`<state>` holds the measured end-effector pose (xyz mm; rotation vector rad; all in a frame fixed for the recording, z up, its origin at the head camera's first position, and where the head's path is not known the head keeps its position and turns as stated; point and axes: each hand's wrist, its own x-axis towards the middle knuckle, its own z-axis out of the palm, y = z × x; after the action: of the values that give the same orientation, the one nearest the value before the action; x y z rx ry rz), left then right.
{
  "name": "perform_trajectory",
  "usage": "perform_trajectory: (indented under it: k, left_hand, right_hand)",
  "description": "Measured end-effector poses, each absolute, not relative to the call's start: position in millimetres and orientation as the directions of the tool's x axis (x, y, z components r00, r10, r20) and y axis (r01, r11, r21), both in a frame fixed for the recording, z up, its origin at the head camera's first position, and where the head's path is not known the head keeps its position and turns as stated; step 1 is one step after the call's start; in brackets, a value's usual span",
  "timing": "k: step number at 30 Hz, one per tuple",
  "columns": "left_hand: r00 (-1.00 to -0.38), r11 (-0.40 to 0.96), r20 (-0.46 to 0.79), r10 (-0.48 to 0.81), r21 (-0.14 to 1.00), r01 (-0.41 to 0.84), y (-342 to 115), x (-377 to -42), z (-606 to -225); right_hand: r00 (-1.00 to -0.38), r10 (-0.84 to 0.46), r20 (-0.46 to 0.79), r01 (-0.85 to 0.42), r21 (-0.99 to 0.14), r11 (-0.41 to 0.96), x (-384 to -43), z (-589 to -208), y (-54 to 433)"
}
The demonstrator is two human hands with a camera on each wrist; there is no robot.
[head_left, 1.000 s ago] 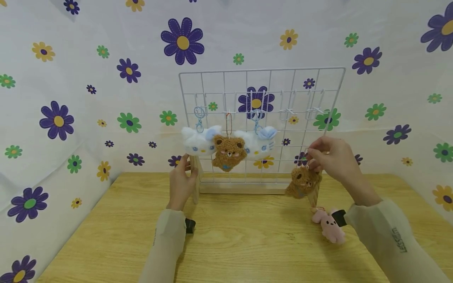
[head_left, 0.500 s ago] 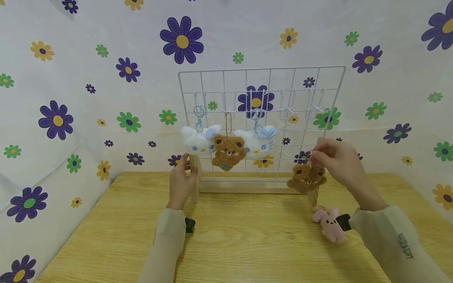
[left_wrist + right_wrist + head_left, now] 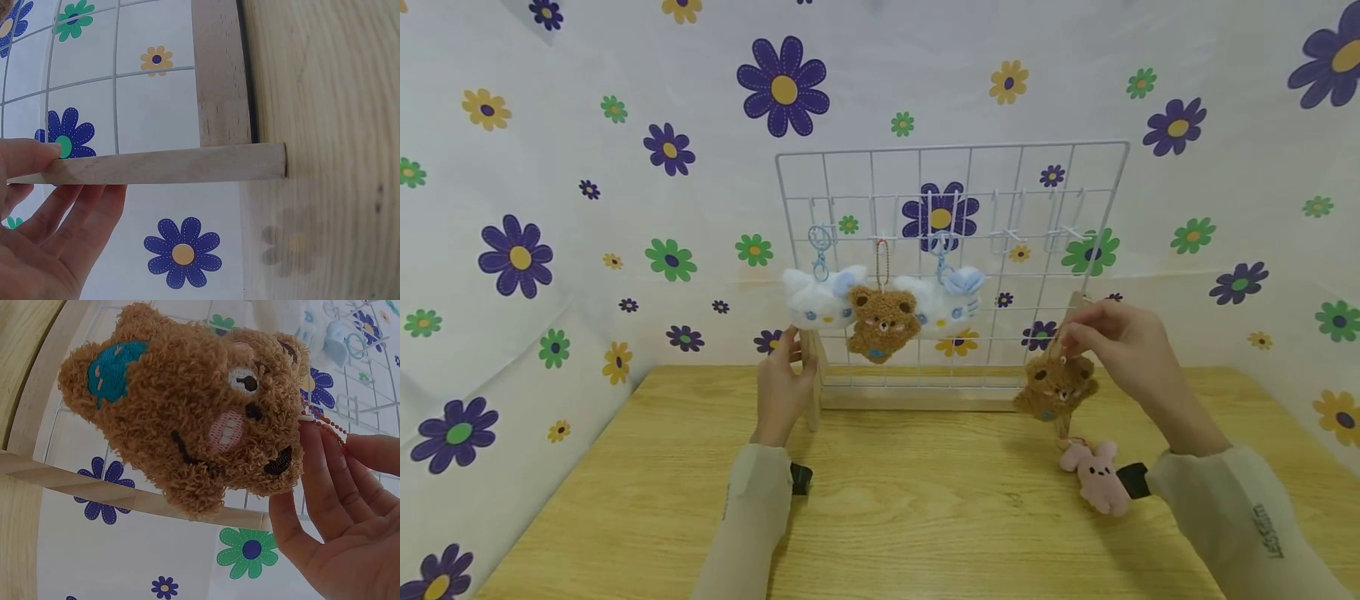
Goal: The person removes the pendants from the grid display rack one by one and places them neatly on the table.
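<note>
My right hand [image 3: 1116,342] pinches the red bead chain [image 3: 325,422] of a brown bear plush keychain [image 3: 1056,387]. The bear dangles in front of the rack's right wooden leg, its curly fur, pink cheek and blue patch showing in the right wrist view. My left hand [image 3: 784,387] grips the left wooden leg [image 3: 181,164] of the white wire grid rack [image 3: 951,147], thumb on one side and fingers on the other. From the grid hang another brown bear keychain [image 3: 883,325] and two white cat-head plush keychains [image 3: 816,300] with blue bows and blue clasps.
A pink bunny plush keychain [image 3: 1101,479] lies on the wooden table [image 3: 925,500], below the right hand and beside the black wrist strap. White hooks [image 3: 1063,229] without plushes stick out at the grid's upper right. A flower-printed cloth [image 3: 700,83] covers the walls behind.
My right hand has shifted a little right and down with the bear, which has turned to face forward. My left hand stays on the leg.
</note>
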<state>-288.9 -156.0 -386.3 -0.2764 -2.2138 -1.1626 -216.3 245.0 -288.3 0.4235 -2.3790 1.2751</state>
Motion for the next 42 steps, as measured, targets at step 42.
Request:
perform_trajectory:
  k: [42]
  left_hand:
    - [-0.772, 0.597, 0.629, -0.091, 0.655, 0.464, -156, -289, -387]
  right_hand:
    - [-0.917, -0.055, 0.396, -0.332, -0.678, 0.656, -190, -313, 248]
